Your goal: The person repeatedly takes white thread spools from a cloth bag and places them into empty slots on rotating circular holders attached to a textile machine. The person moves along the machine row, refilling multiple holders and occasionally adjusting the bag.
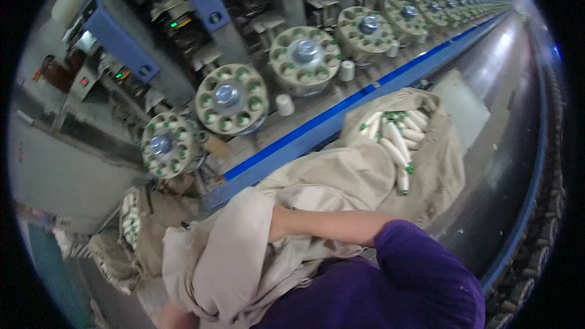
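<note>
A large beige cloth sack (234, 256) is bunched in front of my body, with loose folds spreading to the right. My right forearm reaches across it, and my right hand (279, 224) goes behind a raised fold that hides the fingers. At the bottom edge, my left hand (177, 318) shows only in part beside the sack's lower left side; its fingers are hidden too. To the right, an open beige sack (448, 164) holds many white yarn bobbins (396, 140) with green ends, one lying over its front side.
A long row of machines carries round cream bobbin magazines (231, 99) along a blue rail (304, 128). White yarn cones (284, 105) stand between them. Another sack (152, 231) with bobbins (130, 219) is at lower left. A pale board (463, 109) lies behind the right sack.
</note>
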`<action>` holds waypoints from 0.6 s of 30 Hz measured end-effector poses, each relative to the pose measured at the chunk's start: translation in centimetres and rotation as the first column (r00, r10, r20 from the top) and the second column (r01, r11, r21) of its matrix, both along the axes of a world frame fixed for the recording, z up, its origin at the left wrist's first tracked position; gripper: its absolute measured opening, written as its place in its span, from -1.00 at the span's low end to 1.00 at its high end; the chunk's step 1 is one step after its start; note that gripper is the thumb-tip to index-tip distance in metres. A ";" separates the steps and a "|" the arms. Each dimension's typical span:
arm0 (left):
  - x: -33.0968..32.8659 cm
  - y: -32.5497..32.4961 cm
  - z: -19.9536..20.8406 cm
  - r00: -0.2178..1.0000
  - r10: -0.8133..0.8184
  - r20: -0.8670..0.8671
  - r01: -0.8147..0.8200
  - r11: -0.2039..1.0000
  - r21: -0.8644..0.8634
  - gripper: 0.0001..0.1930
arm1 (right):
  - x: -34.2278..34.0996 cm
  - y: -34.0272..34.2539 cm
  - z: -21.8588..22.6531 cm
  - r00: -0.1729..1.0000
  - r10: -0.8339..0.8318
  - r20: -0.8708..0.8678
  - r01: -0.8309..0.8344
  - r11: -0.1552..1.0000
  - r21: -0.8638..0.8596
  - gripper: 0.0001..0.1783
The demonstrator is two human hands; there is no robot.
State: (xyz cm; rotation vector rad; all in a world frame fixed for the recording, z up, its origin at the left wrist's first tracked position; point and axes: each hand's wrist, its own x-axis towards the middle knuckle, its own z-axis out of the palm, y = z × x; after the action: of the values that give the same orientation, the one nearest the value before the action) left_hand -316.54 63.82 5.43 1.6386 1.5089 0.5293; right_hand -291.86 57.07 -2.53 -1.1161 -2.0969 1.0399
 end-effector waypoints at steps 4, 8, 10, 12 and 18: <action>0.1 1.3 2.6 0.976 -0.139 -0.166 0.127 0.989 -0.082 -0.48 | 2.8 -2.0 -1.7 0.983 0.011 -0.184 0.032 0.972 0.231 -0.49; 0.1 3.6 7.8 0.890 -0.295 -0.348 0.240 0.952 -0.193 -0.48 | 7.4 -3.6 0.1 0.968 -0.119 -0.223 0.185 0.934 0.306 -0.57; -0.5 4.6 11.7 0.839 -0.275 -0.470 0.178 0.954 -0.241 -0.48 | 9.4 -3.2 2.1 0.910 -0.392 -0.131 0.403 0.912 0.074 -0.65; -0.8 5.4 15.0 0.608 -0.126 -0.784 0.034 0.991 -0.132 -0.57 | 10.0 -2.4 4.4 0.841 -0.535 0.081 0.540 0.838 -0.076 -0.70; 2.9 3.8 10.4 0.848 -0.139 -0.512 0.267 0.946 0.184 -0.73 | 3.7 -3.4 7.8 0.849 0.275 0.451 -0.185 0.955 -0.234 -0.77</action>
State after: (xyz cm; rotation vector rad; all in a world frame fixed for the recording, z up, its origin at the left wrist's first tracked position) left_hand -313.65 67.59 15.80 2.2311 1.6410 0.1854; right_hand -288.17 53.65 5.26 -1.3441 -2.6249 1.1776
